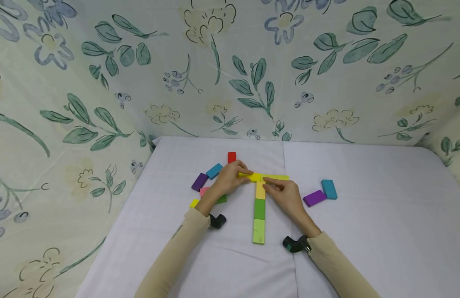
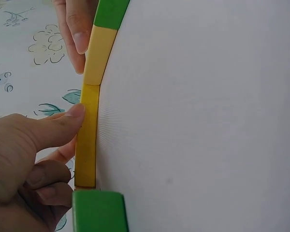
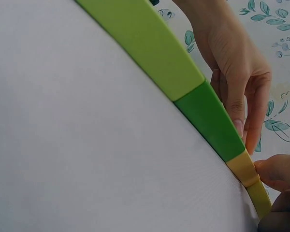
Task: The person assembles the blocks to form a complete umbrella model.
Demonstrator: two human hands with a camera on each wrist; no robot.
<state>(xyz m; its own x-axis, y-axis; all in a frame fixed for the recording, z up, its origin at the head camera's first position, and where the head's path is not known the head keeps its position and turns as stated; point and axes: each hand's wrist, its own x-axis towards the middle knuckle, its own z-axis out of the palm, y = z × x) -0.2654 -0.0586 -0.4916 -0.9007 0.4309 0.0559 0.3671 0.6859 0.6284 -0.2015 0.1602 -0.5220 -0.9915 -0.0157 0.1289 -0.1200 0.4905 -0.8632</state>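
Two yellow blocks (image 1: pixel 276 177) form a crossbar at the top of a column of a pale orange block (image 1: pixel 260 192), a green block (image 1: pixel 259 209) and a light green block (image 1: pixel 258 231). My left hand (image 1: pixel 230 178) pinches the left yellow block (image 2: pixel 88 145) between thumb and fingers. The left wrist view shows its thumb on the block's side. My right hand (image 1: pixel 286 194) reaches in from the other side. Its extended index finger and thumb touch the blocks where crossbar and column meet. In the right wrist view, its thumb lies against the pale orange block (image 3: pixel 242 167).
Left of the column lie a red block (image 1: pixel 232 157), a blue block (image 1: pixel 214 171), a purple block (image 1: pixel 199 181) and a few partly hidden blocks. Another purple block (image 1: pixel 314 198) and blue block (image 1: pixel 329 189) touch at right. White cloth (image 1: pixel 382 231) covers the table.
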